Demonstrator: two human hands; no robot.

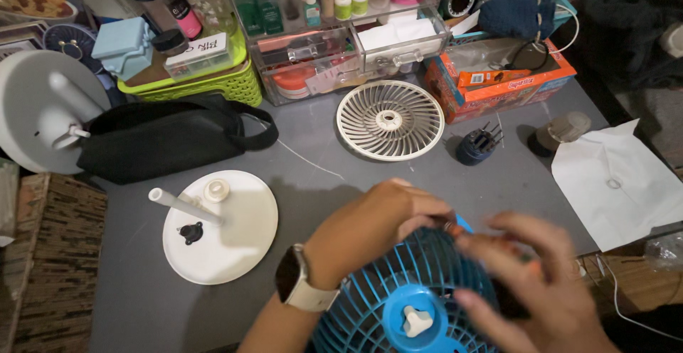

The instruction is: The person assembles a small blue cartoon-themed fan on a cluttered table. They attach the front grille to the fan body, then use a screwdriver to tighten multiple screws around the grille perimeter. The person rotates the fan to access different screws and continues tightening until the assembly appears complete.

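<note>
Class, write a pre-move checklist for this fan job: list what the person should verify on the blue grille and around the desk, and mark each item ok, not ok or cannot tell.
1. Left hand steadies the blue fan grille at its top edge: ok.
2. Right hand holds an orange-handled tool firmly: cannot tell, blurred.
3. Tool tip seated on a fastener: cannot tell, hidden by fingers.
4. White centre knob on the blue hub in place: ok.
5. Cream grille set apart from the hands: ok.
6. Bit holder upright beside the cream grille: ok.
</note>
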